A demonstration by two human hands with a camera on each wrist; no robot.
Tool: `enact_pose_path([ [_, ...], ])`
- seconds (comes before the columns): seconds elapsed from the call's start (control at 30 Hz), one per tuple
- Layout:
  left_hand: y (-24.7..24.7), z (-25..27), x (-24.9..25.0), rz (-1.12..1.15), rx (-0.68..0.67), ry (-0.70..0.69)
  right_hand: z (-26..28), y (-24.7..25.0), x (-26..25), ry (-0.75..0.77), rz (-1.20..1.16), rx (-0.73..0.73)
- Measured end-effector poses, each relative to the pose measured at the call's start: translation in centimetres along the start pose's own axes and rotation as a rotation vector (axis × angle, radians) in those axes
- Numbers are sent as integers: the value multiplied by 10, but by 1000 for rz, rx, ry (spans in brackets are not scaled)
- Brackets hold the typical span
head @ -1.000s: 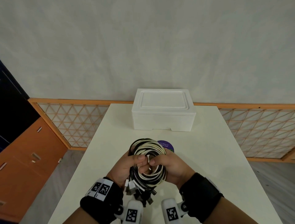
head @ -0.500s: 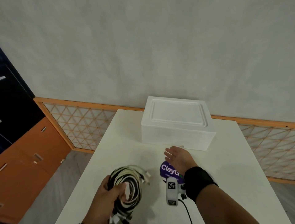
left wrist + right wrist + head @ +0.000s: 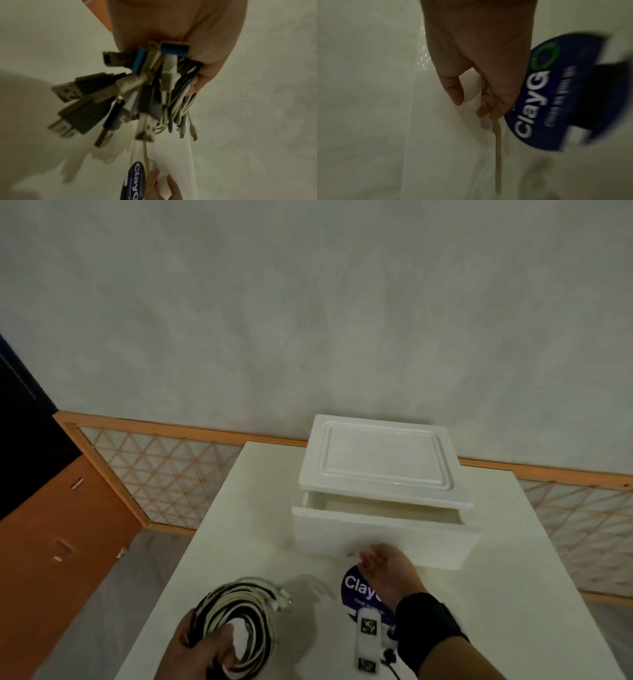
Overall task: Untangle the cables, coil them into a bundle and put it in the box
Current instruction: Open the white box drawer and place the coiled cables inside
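My left hand (image 3: 202,648) grips a coiled bundle of black and white cables (image 3: 239,628) just above the near left of the white table (image 3: 513,594). In the left wrist view several USB plugs of the cable bundle (image 3: 145,94) stick out below that hand (image 3: 171,27). A white foam box (image 3: 394,532) stands at the table's far middle. Its lid (image 3: 383,457) sits a little back and above, so a gap shows the inside. My right hand (image 3: 387,566) is palm up at the box's lower front wall. In the right wrist view the right hand (image 3: 479,60) hooks its fingertips (image 3: 488,112) into a notch there.
A round dark blue sticker (image 3: 359,587) reading "Clay" lies on the table under my right wrist. An orange cabinet (image 3: 51,525) stands on the floor to the left. An orange-framed lattice screen (image 3: 164,474) runs behind the table, against a plain wall.
My right hand let go of the bundle and went forward to the box's front wall. A gap has opened between lid and box. The left hand holds the bundle alone, lower and further left.
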State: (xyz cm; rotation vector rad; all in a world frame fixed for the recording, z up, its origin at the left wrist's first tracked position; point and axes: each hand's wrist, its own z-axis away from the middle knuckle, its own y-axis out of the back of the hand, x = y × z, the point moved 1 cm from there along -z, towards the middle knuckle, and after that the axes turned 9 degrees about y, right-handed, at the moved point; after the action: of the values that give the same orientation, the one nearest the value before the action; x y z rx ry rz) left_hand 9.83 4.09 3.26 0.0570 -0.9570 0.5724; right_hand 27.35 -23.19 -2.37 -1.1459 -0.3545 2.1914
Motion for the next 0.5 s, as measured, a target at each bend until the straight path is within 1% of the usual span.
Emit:
enact_pose_path([
  [0.03, -9, 4, 9, -21, -55, 48, 13, 8, 6, -12, -5, -6],
  [0.07, -18, 8, 12, 1, -64, 60, 31, 18, 13, -38, -4, -3],
  [0.13, -32, 17, 9, 4, -80, -28, 66, 37, 26, -99, 34, -24],
  [0.23, -49, 26, 5, -67, -140, -118, 113, 56, 34, -189, 187, -61],
  [0.27, -55, 29, 5, -79, -161, -147, 127, 57, 31, -190, 260, -78],
  [0.3, -62, 35, 5, -104, -179, -175, 139, 57, 26, -137, 369, -102],
  [0.33, -66, 37, 4, -120, -202, -200, 150, 54, 17, -10, 520, -132],
  [0.37, -72, 42, 6, -150, -224, -219, 159, 51, 8, 201, 696, -160],
  [0.4, -79, 46, 8, -183, -263, -241, 171, 44, -5, 471, 861, -202],
  [0.47, -91, 53, 13, -297, -340, -283, 197, 24, -30, 1001, 1162, -368],
  [0.5, -97, 57, 15, -374, -376, -314, 205, 15, -38, 1188, 1307, -479],
])
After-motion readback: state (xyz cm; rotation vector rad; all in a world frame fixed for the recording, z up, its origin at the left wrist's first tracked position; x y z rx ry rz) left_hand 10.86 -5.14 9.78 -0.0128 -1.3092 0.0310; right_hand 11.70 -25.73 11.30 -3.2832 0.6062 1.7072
